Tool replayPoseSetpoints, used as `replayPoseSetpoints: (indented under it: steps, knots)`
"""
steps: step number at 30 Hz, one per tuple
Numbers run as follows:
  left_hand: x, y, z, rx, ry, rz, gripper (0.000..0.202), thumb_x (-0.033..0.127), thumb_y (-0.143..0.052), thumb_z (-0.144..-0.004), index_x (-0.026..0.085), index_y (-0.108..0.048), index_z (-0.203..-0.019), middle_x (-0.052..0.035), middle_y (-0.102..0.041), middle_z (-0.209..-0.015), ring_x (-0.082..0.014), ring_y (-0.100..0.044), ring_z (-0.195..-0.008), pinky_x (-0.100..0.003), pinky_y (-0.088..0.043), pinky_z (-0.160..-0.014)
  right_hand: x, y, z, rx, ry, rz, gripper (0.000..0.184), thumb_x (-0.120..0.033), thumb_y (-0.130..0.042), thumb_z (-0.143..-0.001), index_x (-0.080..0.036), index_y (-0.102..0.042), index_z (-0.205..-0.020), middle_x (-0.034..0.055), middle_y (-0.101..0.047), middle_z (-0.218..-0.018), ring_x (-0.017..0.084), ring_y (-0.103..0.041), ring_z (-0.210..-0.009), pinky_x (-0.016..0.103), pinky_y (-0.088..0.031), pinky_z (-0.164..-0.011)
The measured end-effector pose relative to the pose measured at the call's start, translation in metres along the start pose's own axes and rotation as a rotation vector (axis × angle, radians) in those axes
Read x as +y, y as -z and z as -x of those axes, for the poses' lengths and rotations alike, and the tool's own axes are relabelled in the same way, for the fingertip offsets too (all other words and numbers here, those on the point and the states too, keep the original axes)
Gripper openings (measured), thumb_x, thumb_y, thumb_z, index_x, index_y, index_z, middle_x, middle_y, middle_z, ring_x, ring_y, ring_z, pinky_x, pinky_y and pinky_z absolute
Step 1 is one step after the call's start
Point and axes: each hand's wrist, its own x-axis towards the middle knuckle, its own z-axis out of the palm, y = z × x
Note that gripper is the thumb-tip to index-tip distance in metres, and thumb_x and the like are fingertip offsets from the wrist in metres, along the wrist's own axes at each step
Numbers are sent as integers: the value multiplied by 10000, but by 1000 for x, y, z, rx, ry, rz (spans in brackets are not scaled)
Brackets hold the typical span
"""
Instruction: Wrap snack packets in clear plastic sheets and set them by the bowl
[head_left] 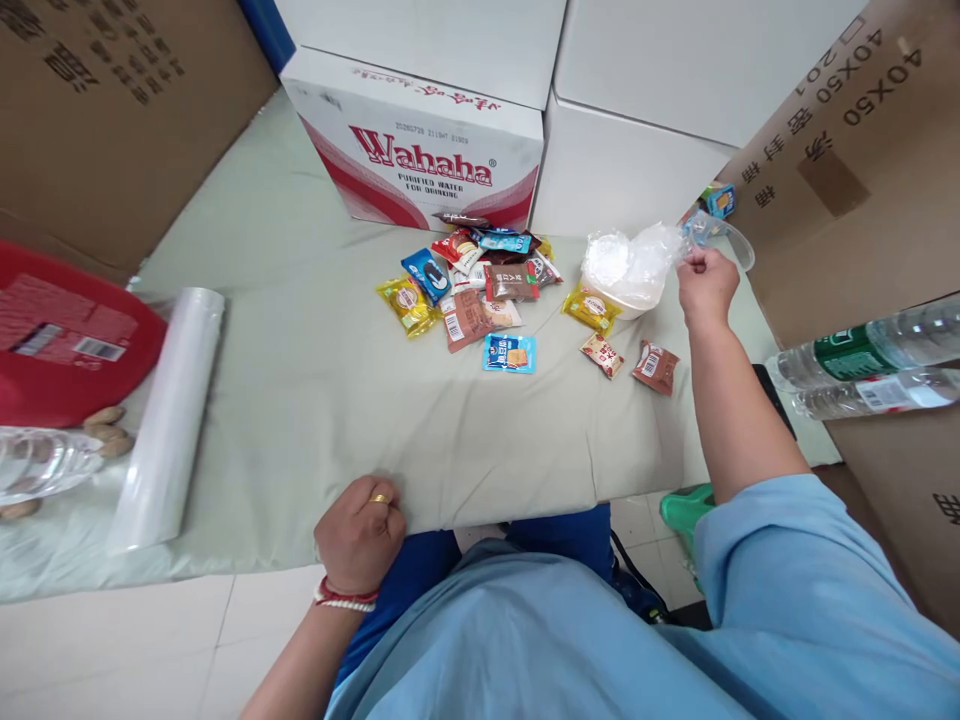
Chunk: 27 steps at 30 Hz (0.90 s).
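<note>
My right hand [707,285] reaches out to the far right of the cloth, its fingers pinched at the edge of a crumpled clear plastic bag [652,255]. The bag lies over a white bowl [637,303]. Just beyond my fingers is a curved clear plastic piece [733,238], its kind hard to make out. My left hand [360,535] is closed in a fist at the near edge, with nothing visible in it. Ahead is a pile of wrapped snacks [469,280]. A blue snack packet [509,354] and a brown one [655,367] lie apart from it.
A Wahaha water carton [427,150] stands at the back beside white boxes [622,165]. On the left are a plastic roll [169,420], a red container [75,330] and a clear bottle [45,465]. Water bottles [870,355] and a cardboard box [847,190] flank the right.
</note>
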Motion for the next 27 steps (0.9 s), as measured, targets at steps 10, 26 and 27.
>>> replayPoseSetpoints:
  steps: [10, 26, 27]
  knots:
    - [1, 0, 1, 4, 17, -6, 291, -53, -521, -748, 233, -486, -712, 10, -582, -703, -169, -515, -628, -302, -379, -577, -33, 0, -10, -66, 2, 99, 79, -276, -673, -843, -223, -616, -855, 71, -654, -943, 249, -631, -934, 461, -517, -950]
    - [20, 9, -10, -132, 419, 469, 206, 97, -504, -924, 212, -653, -841, -32, -710, -883, -172, -681, -818, -296, -538, -749, -125, 55, 158, -484, -500, -901, 390, -569, -784, -705, -290, -545, -837, -69, -443, -602, 106, -284, -472, 277, -190, -454]
    - [29, 10, -14, -194, 512, 593, 167, 186, -529, -972, 212, -683, -911, -47, -715, -920, -181, -683, -823, -308, -553, -742, -135, 46, 185, -546, -535, -914, 405, -613, -773, -715, -294, -576, -870, -54, -490, -617, 119, -336, -478, 275, -212, -450]
